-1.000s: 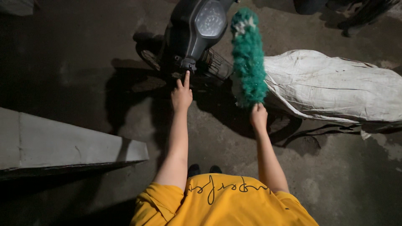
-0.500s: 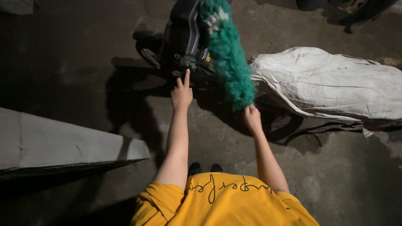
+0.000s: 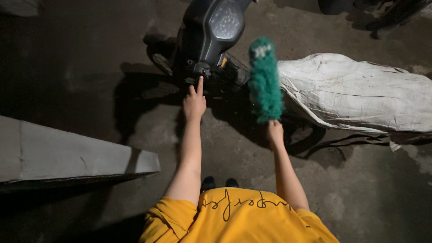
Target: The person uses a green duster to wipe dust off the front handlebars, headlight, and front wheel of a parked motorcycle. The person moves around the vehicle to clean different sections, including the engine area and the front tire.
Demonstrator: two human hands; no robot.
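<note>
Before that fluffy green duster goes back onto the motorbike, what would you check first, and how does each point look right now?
1. Right hand grips the green duster at its base: ok.
2. Duster is lifted clear of the motorbike: ok.
3. Left hand steadies the bike, one finger on the handlebar: ok.
4. White sack beside the bike lies away from the duster: ok.
5. Dust left on the bike's dial: cannot tell, too dark.

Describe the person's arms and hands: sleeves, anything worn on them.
Both arms are bare from the upper arm down. Short sleeves of a yellow T-shirt with dark script lettering end above the elbows. The left hand and right hand wear no gloves; no watch or bracelet shows.
</note>
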